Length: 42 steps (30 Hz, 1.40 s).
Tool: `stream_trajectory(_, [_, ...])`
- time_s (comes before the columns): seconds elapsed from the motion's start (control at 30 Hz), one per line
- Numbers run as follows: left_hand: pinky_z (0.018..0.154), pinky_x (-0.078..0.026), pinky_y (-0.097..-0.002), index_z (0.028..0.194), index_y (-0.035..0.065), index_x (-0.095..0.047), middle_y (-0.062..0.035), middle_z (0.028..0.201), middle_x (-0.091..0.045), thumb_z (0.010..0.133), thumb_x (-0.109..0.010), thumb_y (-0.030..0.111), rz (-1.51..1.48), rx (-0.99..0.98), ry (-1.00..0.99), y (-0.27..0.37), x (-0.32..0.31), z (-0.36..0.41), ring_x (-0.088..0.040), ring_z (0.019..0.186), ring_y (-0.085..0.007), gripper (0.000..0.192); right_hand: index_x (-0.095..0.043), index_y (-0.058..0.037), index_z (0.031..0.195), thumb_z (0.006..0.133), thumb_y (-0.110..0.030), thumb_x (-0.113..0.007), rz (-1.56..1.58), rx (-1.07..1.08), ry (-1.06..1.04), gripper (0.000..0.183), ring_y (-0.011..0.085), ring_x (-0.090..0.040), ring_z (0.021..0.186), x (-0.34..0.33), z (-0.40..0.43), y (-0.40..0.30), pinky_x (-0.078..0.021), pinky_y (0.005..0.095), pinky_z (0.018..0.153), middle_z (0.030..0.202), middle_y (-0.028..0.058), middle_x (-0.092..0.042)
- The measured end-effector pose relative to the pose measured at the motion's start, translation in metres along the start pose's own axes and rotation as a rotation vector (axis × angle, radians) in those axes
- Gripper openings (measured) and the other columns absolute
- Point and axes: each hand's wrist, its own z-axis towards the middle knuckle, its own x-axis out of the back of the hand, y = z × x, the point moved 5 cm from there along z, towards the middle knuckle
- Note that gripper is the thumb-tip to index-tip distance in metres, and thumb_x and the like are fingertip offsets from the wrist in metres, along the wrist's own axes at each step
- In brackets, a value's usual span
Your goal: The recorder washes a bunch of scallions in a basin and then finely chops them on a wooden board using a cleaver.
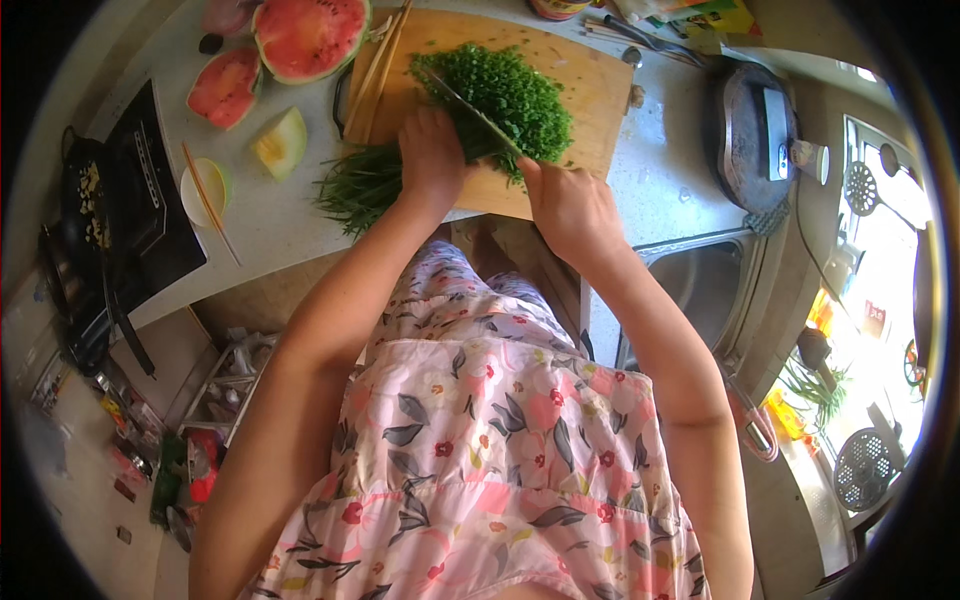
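My right hand (574, 206) grips a kitchen knife (480, 116) by its handle, which the fingers hide. The blade slants up and left across the greens on a wooden cutting board (592, 90). My left hand (433, 157) presses down on a bunch of long green chives (364, 184), whose uncut ends hang over the board's near left edge. Beyond the blade lies a large heap of finely chopped chives (510, 90). Left of the heap, a pair of wooden chopsticks (382, 64) rests on the board.
Cut watermelon (311, 34), a melon wedge (280, 144) and a bowl (204, 192) with chopsticks across it stand on the left counter. Farther left, a black pan (88, 195) holds food by the cooktop (146, 180). A sink (694, 281) and a round dark griddle (739, 142) are at right.
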Motion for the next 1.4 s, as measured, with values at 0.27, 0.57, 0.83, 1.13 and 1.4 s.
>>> stream_trajectory(0.27, [0.081, -0.039, -0.0418, 0.101, 0.0001, -0.047, -0.0156, 0.1, -0.047, 0.052, -0.083, 0.036, -0.119, -0.011, 0.036, 0.004, 0.005, 0.0, -0.045, 0.096, -0.0314, 0.071, -0.062, -0.0044, 0.085, 0.096, -0.039, -0.038, 0.116, 0.025, 0.121, 0.043, 0.0407, -0.061, 0.066, -0.039, 0.026, 0.012, -0.0485, 0.0498, 0.063, 0.066, 0.0216, -0.061])
stream_trajectory(0.57, [0.081, -0.04, -0.0454, 0.101, 0.0003, -0.043, -0.0173, 0.1, -0.046, 0.056, -0.081, 0.027, -0.17, 0.044, 0.056, -0.004, 0.006, 0.0, -0.047, 0.096, -0.0347, 0.065, -0.063, -0.0038, 0.083, 0.096, -0.038, -0.038, 0.019, 0.012, -0.054, 0.044, 0.0411, -0.06, 0.066, 0.024, -0.007, 0.002, -0.0483, 0.0497, 0.064, 0.067, 0.0218, -0.062])
stream_trajectory(0.83, [0.079, -0.04, -0.0419, 0.1, -0.0006, -0.047, -0.0157, 0.099, -0.047, 0.056, -0.082, 0.036, -0.022, 0.06, 0.057, -0.005, -0.008, 0.004, -0.047, 0.095, -0.0319, 0.067, -0.063, -0.0036, 0.075, 0.096, -0.038, -0.039, -0.066, -0.011, -0.062, 0.047, 0.041, -0.061, 0.066, -0.007, 0.008, -0.003, -0.0483, 0.0499, 0.064, 0.065, 0.0214, -0.061])
stream_trajectory(1.13, [0.081, -0.038, -0.0418, 0.101, -0.001, -0.048, -0.0158, 0.101, -0.047, 0.054, -0.083, 0.032, -0.119, 0.019, 0.096, -0.002, 0.008, 0.001, -0.046, 0.096, -0.0316, 0.066, -0.063, -0.0064, 0.083, 0.096, -0.039, -0.04, 0.109, 0.047, 0.114, 0.042, 0.0405, -0.06, 0.065, -0.025, 0.033, 0.015, -0.0482, 0.0497, 0.062, 0.066, 0.0205, -0.061])
stream_trajectory(1.4, [0.082, -0.039, -0.038, 0.105, 0.0004, -0.047, -0.0128, 0.101, -0.047, 0.055, -0.082, 0.038, -0.032, 0.022, 0.044, -0.007, 0.014, -0.007, -0.045, 0.094, -0.0273, 0.072, -0.063, -0.0032, 0.079, 0.096, -0.035, -0.04, 0.05, 0.047, 0.019, 0.043, 0.0418, -0.059, 0.064, 0.018, -0.009, 0.002, -0.0473, 0.0504, 0.062, 0.064, 0.0219, -0.06])
